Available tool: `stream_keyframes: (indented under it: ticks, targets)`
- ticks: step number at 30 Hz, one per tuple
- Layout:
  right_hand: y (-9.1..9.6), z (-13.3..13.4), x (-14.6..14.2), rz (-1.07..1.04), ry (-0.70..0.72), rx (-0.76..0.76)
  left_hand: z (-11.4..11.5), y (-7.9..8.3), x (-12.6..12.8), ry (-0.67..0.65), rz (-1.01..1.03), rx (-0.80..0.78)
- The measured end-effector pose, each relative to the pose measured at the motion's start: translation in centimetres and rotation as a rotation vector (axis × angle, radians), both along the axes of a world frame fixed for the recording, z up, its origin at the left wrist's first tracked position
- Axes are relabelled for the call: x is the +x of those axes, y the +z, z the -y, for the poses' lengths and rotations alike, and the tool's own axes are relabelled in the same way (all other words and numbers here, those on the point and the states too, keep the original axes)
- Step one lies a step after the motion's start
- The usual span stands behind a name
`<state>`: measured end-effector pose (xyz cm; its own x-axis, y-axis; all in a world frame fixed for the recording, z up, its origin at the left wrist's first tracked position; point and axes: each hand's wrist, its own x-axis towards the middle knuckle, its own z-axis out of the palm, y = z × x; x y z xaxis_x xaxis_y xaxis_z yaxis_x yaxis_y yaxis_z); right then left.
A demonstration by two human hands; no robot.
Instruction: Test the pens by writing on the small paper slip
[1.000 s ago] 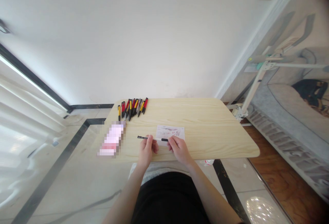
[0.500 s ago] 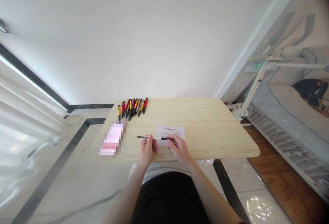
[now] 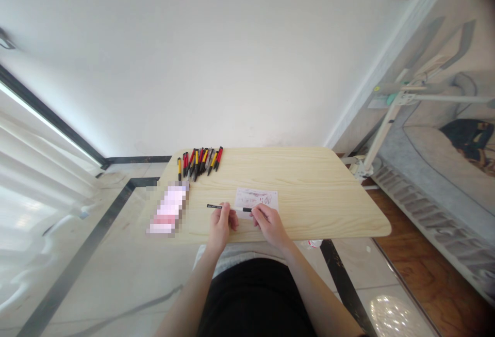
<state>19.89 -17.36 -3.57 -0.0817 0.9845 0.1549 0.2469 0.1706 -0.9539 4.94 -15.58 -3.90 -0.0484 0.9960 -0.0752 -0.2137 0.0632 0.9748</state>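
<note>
My left hand [image 3: 221,224] is closed around a thin black pen [image 3: 215,206] that lies level over the light wooden table [image 3: 317,197]. The pen's black end sticks out to the left of my fingers. My right hand [image 3: 269,223] pinches the pen's other end [image 3: 247,209] at the near edge of a small white slip of paper [image 3: 258,197] marked with red scribbles. Both hands sit near the table's front edge.
A row of several red, yellow and black pens [image 3: 199,161] lies at the table's far left. A pink and white pack [image 3: 169,215] rests at the left edge. A white stand [image 3: 382,130] and a grey sofa [image 3: 444,156] are to the right of the table.
My right hand drew slightly rightward along the pen half a second ago, then came back toward the left. My left hand has stayed put.
</note>
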Motion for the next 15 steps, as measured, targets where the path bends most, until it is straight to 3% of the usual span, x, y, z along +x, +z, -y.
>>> stream_keyframes:
  ticks: [15]
  targets:
    - [-0.37, -0.1, -0.16, -0.062, 0.003, 0.019, 0.21, 0.35, 0.23, 0.023, -0.028, 0.001]
